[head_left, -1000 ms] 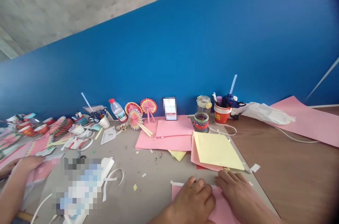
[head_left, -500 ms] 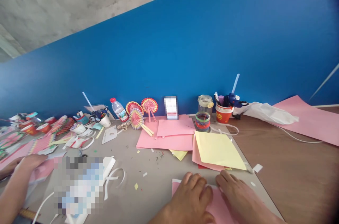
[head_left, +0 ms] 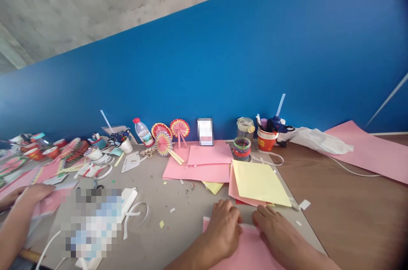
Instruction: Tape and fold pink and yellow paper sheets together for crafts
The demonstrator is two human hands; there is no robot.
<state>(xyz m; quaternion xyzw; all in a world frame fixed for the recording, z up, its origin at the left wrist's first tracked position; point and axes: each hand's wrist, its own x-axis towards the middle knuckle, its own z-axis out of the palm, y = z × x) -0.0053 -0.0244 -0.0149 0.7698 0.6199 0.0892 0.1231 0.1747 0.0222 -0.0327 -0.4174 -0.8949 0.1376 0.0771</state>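
Note:
A sheet of pink paper (head_left: 245,251) lies on the table right in front of me, a narrow pale strip showing along its far edge. My left hand (head_left: 225,228) is closed at that edge, fingers bent over it and thumb toward the middle. Close by on the right, my right hand (head_left: 276,228) also grips the edge with bent fingers. The fingertips are partly hidden. Just beyond my hands, a yellow sheet (head_left: 259,183) rests over more pink paper.
Behind stand paper fans (head_left: 179,128), a phone (head_left: 205,132), a jar (head_left: 245,129) and a red cup (head_left: 267,140) of tools. A white power strip (head_left: 129,200), partly blurred, lies left. Another person's hand (head_left: 38,193) works on pink paper at far left. A blue partition (head_left: 204,66) closes the back.
My left hand has drawn its fingers together and its thumb in at the paper's edge. Both hands appear slightly further left, as the view has shifted a little.

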